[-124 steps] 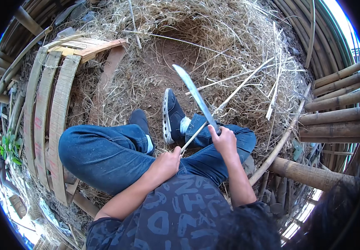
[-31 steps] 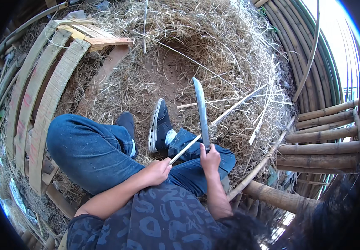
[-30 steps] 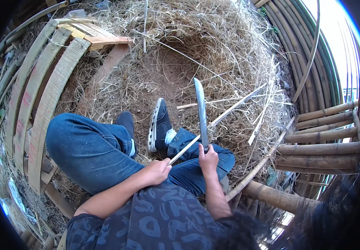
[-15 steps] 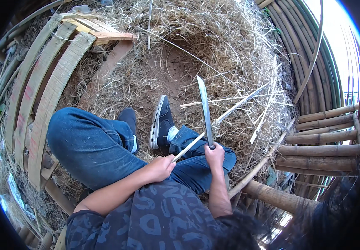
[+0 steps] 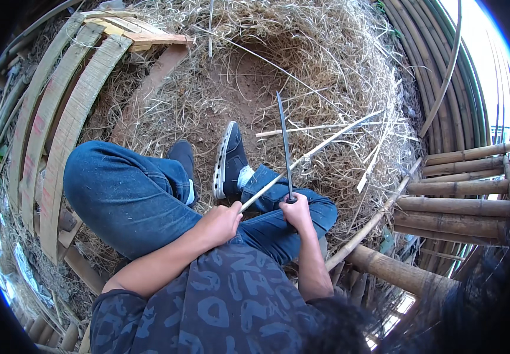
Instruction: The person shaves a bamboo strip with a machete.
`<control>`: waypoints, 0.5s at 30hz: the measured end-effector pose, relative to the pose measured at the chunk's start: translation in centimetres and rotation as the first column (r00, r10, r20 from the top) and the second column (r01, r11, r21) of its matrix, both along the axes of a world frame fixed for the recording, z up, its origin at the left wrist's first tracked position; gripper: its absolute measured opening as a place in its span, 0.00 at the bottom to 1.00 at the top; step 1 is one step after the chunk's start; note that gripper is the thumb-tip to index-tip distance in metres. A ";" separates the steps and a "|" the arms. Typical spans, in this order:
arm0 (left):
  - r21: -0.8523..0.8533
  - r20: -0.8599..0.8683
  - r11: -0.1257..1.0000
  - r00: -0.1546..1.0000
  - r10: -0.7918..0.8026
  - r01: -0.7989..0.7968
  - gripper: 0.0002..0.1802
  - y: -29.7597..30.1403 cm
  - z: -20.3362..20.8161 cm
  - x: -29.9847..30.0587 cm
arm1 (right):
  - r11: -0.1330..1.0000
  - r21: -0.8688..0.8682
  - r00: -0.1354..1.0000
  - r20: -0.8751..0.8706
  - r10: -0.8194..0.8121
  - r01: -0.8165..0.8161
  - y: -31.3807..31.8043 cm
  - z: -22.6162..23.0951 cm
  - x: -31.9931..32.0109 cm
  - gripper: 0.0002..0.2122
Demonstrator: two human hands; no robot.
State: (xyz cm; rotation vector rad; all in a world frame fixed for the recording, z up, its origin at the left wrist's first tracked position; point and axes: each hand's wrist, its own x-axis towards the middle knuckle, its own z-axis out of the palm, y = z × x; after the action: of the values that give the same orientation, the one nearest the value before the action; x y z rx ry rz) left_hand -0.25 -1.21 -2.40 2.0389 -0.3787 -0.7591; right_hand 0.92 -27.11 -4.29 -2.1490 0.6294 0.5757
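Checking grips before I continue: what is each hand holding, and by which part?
The right hand grips a long grey metal machete by its black handle. The left hand holds a thin pale bamboo strip by its near end.

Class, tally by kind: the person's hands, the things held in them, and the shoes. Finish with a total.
Hands: 2 (left hand, right hand)
Long knife, in the right hand: 1
Pale stick, in the left hand: 1
Shoes: 2 (left shoe, right shoe)
Total: 6
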 end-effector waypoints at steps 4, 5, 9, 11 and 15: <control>0.054 0.154 0.998 0.988 0.001 -0.009 0.08 0.1 -0.1 0.2 | 0.859 0.460 0.963 -0.243 -0.119 0.223 0.5 1.1 0.2 0.07; 0.061 0.153 0.998 0.988 -0.001 -0.008 0.08 0.2 -0.2 0.2 | 0.786 0.557 0.945 -0.309 -0.103 0.268 0.4 1.4 0.2 0.08; 0.082 0.205 0.996 0.979 0.024 -0.042 0.07 0.1 -1.2 0.1 | 0.655 0.705 0.941 -0.338 -0.027 0.272 0.3 0.7 -0.4 0.08; 0.100 0.194 0.994 0.980 0.033 -0.053 0.09 0.1 -1.1 0.2 | 0.693 0.668 0.950 -0.303 -0.079 0.270 0.2 1.2 0.0 0.08; 0.134 0.258 0.985 0.964 0.070 -0.107 0.12 -0.1 -0.7 0.6 | 0.801 0.544 0.968 -0.105 -0.229 0.249 -1.5 1.0 0.5 0.08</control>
State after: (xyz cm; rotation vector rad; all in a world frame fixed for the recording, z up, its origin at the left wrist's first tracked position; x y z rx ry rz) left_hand 0.32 -1.34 -3.09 2.2846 -0.3804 -0.4848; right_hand 1.42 -28.58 -3.32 -1.4873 0.6454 0.5723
